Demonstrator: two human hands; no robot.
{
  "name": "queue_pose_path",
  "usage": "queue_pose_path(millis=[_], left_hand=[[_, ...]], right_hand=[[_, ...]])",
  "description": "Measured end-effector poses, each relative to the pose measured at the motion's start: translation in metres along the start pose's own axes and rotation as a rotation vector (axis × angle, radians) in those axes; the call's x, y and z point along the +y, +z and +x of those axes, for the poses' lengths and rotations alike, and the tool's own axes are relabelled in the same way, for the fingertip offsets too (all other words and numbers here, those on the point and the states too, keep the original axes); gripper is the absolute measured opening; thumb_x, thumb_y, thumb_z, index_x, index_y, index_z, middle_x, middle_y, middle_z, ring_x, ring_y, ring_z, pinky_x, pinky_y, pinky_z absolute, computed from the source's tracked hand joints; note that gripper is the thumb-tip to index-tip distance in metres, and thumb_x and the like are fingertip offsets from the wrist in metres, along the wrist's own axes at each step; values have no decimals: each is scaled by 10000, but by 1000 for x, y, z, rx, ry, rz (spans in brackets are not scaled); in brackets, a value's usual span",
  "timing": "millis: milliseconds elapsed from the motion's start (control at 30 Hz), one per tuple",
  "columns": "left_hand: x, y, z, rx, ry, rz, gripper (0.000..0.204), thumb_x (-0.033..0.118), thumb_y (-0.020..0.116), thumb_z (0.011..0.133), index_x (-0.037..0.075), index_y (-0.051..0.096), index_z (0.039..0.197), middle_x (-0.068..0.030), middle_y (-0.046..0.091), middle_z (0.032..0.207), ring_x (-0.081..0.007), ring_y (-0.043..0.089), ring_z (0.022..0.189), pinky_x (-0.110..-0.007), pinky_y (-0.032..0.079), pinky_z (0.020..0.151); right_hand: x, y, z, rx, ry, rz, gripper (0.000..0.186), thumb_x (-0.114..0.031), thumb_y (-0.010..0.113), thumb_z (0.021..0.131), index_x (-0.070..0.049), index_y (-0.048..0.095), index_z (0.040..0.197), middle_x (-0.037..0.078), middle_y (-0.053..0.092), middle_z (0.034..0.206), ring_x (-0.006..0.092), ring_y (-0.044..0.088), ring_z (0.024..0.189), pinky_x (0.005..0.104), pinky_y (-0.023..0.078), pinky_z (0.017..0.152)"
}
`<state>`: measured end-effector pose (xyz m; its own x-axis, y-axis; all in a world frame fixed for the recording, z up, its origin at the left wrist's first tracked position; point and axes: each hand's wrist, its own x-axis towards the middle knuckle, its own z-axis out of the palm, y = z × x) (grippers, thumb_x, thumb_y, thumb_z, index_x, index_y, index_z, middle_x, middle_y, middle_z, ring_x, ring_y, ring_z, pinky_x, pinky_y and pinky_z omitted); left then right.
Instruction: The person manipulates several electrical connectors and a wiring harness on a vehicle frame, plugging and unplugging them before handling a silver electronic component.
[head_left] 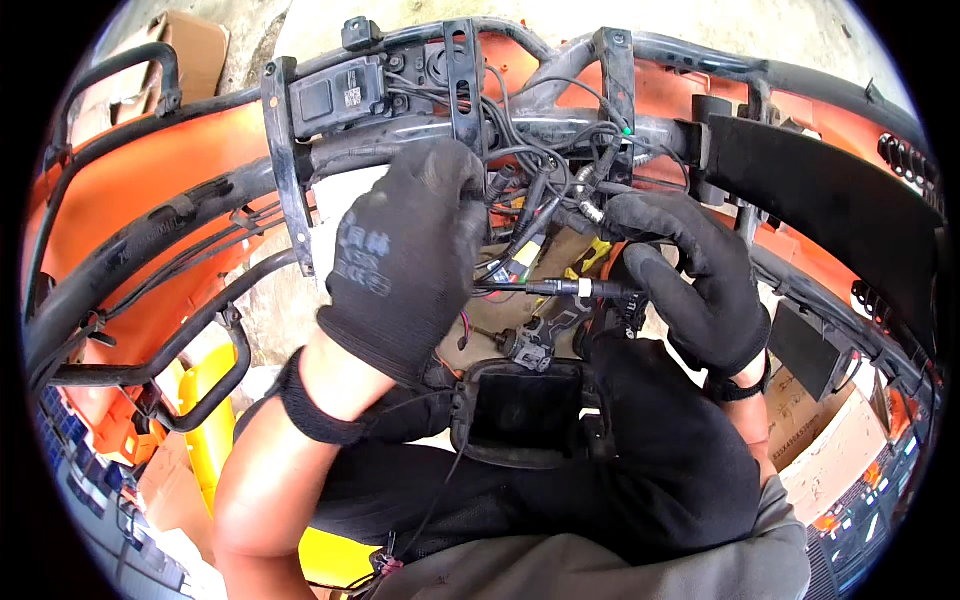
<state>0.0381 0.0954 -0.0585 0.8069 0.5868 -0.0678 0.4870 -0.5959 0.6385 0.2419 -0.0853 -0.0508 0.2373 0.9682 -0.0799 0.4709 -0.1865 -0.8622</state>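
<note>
Both gloved hands work in the cable bundle (530, 195) on a black tube frame (180, 225) with orange panels (140, 170) behind it. The left hand (405, 260) closes its grip on cables at the bundle's left side, just below a black control box (335, 95). The right hand (690, 275) pinches a thin lead with a metal connector (570, 288), which runs across between the two hands. Several plugs hang loose and unmated below, near a dark display unit (525, 410) on the lap, so I judge the wiring only partly done.
</note>
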Motion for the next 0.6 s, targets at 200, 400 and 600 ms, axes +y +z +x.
queue_pose_path(millis=[200, 400, 600], left_hand=[[-42, -43, -4, -332, 74, 93, 221, -4, 658, 859, 0, 675, 1080, -182, 693, 1025, -384, 655, 993, -428, 520, 885], [-11, -20, 1, -282, 209, 61, 269, 7, 671, 856, 11, 665, 1125, -185, 669, 1031, -375, 644, 987, -431, 516, 862], [-11, -2, 1, -239, 188, 103, 448, 18, 687, 842, 61, 654, 1287, -165, 620, 1046, -380, 630, 989, -461, 510, 846]], right_hand=[[5, 2, -1, -25, -28, 6, 351, -84, 679, 909, 3, 668, 1249, 197, 699, 1211, 322, 699, 1107, 405, 537, 963], [5, 0, -2, -11, -39, -15, 370, -85, 681, 902, -6, 667, 1263, 195, 699, 1218, 326, 698, 1105, 406, 537, 961], [-2, 3, 2, -45, -70, -54, 359, -58, 673, 874, 0, 682, 1229, 174, 703, 1227, 321, 675, 1152, 422, 511, 1004]])
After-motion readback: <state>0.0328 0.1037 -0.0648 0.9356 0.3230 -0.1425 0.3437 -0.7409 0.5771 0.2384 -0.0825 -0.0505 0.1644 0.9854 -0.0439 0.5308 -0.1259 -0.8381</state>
